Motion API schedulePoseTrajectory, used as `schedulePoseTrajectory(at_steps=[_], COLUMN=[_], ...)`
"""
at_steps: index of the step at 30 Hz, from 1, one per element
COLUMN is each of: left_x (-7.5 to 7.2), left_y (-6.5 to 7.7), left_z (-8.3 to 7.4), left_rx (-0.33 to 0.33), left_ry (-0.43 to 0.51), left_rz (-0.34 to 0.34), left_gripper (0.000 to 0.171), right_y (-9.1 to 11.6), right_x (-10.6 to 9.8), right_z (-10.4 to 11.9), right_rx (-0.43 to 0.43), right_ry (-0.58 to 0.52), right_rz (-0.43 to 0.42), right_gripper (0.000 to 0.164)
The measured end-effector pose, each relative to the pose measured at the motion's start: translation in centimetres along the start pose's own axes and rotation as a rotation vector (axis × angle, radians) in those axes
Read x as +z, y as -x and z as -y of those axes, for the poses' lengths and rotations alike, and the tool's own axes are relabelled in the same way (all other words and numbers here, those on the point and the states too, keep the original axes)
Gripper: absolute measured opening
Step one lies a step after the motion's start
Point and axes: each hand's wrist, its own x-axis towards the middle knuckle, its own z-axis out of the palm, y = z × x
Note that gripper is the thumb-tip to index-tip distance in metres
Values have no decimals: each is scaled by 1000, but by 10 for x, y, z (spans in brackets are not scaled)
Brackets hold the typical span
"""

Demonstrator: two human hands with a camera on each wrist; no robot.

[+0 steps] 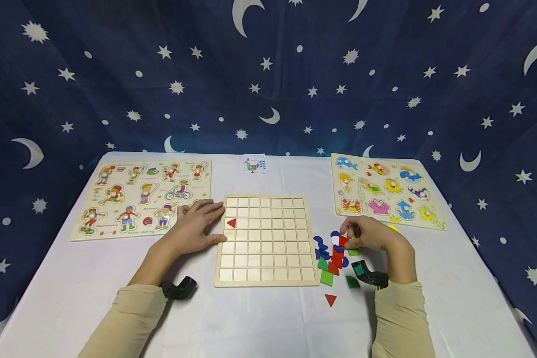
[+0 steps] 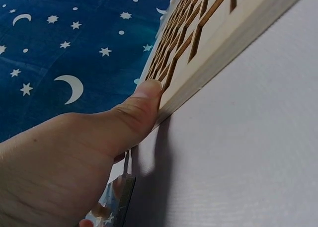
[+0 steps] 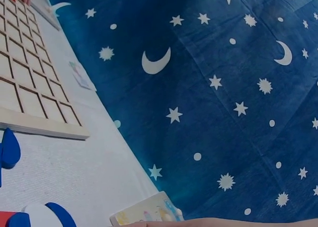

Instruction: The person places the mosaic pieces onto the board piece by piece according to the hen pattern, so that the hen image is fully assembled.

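Observation:
In the head view, a wooden grid board (image 1: 268, 284) lies in the middle with a red triangle (image 1: 231, 223) in a cell near its left side. My left hand (image 1: 196, 227) rests along the board's left edge with fingers extended; in the left wrist view its thumb (image 2: 141, 103) presses against the rim. To the right of the board, thumb and fingers of my right hand (image 1: 367, 232) pinch a red piece (image 1: 342, 241) at the top of a pile of blue, red and green pieces. Only a sliver of this hand shows in the right wrist view.
A sports puzzle board (image 1: 116, 199) lies at the left, a sea-animal puzzle board (image 1: 385, 191) at the right. Behind the grid stands a small pattern card (image 1: 255, 163). A loose red triangle (image 1: 330, 300) and dark green quarter piece (image 1: 352, 282) lie nearer, on the white tablecloth (image 1: 250, 323).

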Motion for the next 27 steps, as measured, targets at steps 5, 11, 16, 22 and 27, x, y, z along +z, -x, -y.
schedulePoseTrajectory(at_steps=[5,11,16,22,27], left_x=[0,0,-1,3,3], left_y=[1,1,1,4,4], left_z=[1,1,0,-2,-2], left_rx=[4,10,16,19,15], left_ry=[-3,-5,-8,-20,-30], left_rz=[-6,-6,-19,-19,-24], left_gripper=[78,78,77,77,76], right_y=[-1,-2,1,2,-8], right_x=[2,1,-2,1,10], right_z=[3,3,7,19,44], right_rx=[32,39,32,-67,-192], right_ry=[6,2,-20,45,90], right_rz=[10,9,-28,-133,-251], right_gripper=[24,17,14,14,24])
